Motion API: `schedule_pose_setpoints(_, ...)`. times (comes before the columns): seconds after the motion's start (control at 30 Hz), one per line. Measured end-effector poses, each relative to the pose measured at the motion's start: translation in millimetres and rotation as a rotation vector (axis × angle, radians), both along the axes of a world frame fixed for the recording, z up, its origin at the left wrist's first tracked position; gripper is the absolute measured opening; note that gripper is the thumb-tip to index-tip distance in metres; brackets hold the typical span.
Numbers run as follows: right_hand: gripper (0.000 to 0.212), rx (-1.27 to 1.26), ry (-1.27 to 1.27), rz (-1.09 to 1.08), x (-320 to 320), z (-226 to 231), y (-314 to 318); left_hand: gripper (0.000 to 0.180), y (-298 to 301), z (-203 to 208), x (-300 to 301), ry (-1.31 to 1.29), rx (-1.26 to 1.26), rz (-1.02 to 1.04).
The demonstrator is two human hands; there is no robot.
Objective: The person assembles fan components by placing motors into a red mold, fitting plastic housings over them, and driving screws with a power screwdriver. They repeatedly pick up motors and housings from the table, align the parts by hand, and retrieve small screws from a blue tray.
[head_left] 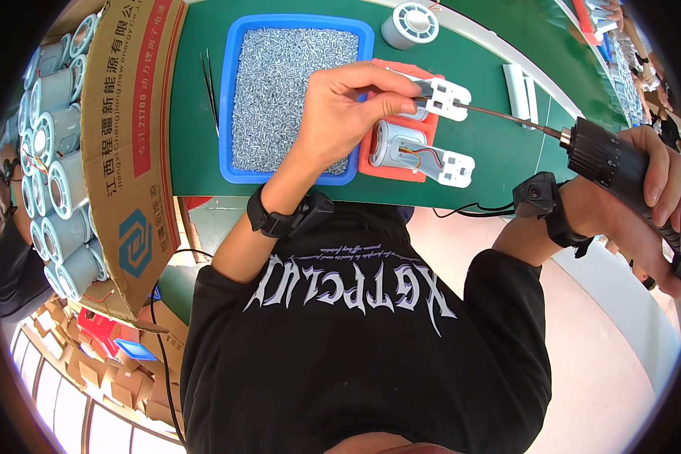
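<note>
My left hand [348,106] is closed in a pinch at the edge of a white plastic bracket [451,100] on the farther of two motor units. A small dark grey piece shows at its fingertips. In my right hand [651,197] is a black electric screwdriver [604,155], held level. Its long thin bit [514,119] reaches left to the bracket, with the tip at its face. The nearer motor unit, a pale cylinder [392,146] with coloured wires and a white bracket [455,169], lies in an orange-red holder [386,171]. My left hand hides part of the farther unit.
A blue tray [231,151] full of small screws stands left of the holder, with black tweezers [209,91] beside it. A loose motor [410,26] and white parts [518,94] sit behind. At left, a cardboard sheet [125,144] borders stacked motors [57,129]. Other people work nearby.
</note>
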State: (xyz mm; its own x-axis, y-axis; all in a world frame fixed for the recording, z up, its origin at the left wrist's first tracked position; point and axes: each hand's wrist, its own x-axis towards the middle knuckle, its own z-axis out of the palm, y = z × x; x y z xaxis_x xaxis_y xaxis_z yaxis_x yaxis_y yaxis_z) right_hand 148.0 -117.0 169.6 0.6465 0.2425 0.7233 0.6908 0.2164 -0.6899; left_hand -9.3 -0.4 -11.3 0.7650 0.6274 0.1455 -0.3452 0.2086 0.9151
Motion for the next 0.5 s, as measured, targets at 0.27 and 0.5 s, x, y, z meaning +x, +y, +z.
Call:
schedule_pose_setpoints(0.27, 0.062, 0.340, 0.187, 1.218, 9, -8, 13, 0.045, 16, 8, -4, 0.294, 0.896, 0.126)
schedule_pose_setpoints(0.5, 0.065, 0.179, 0.268, 1.223, 0, -17, 23, 0.043, -6, -2, 11, 0.296, 0.757, 0.119)
